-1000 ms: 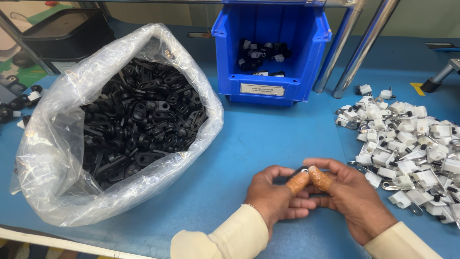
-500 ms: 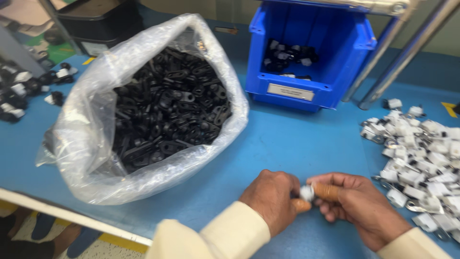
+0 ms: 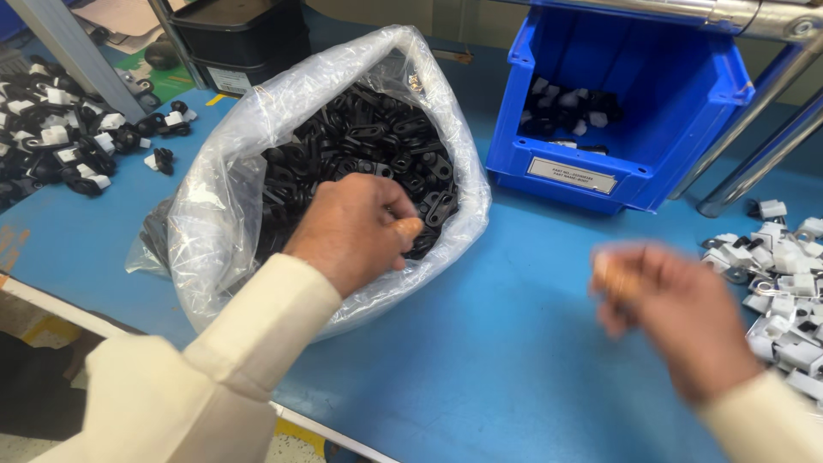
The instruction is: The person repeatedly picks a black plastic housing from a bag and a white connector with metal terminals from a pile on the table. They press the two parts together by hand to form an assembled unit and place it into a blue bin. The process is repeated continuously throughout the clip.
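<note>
My left hand (image 3: pixel 356 227) reaches into a clear plastic bag (image 3: pixel 219 197) full of black plastic clips (image 3: pixel 360 141). Its fingers curl down onto the clips at the bag's near right side, and whether they grip one is hidden. My right hand (image 3: pixel 669 313) hovers over the blue table, blurred by motion, just left of a pile of small white clips (image 3: pixel 780 274). I cannot make out anything in it.
A blue bin (image 3: pixel 660 103) with a few black and white parts stands at the back right. Metal poles (image 3: pixel 754 163) rise beside it. Mixed black and white parts (image 3: pixel 60 146) lie at the far left, and a black container (image 3: pixel 240 34) sits behind the bag.
The hands were together at the table's front, working a small white piece. They have since split: the left went up into the bag, the right swung toward the white pile.
</note>
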